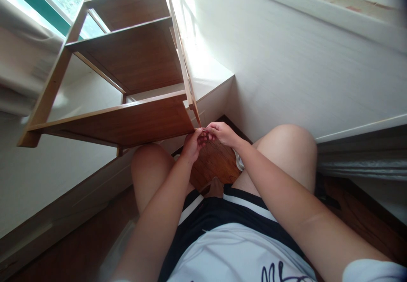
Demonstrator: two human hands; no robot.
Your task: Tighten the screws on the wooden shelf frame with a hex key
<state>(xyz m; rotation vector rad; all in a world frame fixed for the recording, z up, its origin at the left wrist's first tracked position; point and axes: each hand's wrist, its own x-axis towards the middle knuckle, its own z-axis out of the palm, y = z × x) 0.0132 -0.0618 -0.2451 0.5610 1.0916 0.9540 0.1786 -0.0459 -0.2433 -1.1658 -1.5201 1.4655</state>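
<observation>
A wooden shelf unit (136,57) with three brown boards and lighter side posts stands tilted in front of me, upper left. My left hand (192,144) is closed at its near right corner, where the post meets the lowest board (127,121). My right hand (222,133) meets it there from the right, thumb and fingers pinched together. Something thin and small shows between the fingertips of both hands, too small to name. Fingers hide most of that corner.
Light bench or ledge surfaces (213,78) lie behind and left of the shelf unit. A white wall panel (302,57) rises on the right. A curtain (22,57) and bright window are at the upper left. Below my hands is brown wood floor (216,163), between my bent knees.
</observation>
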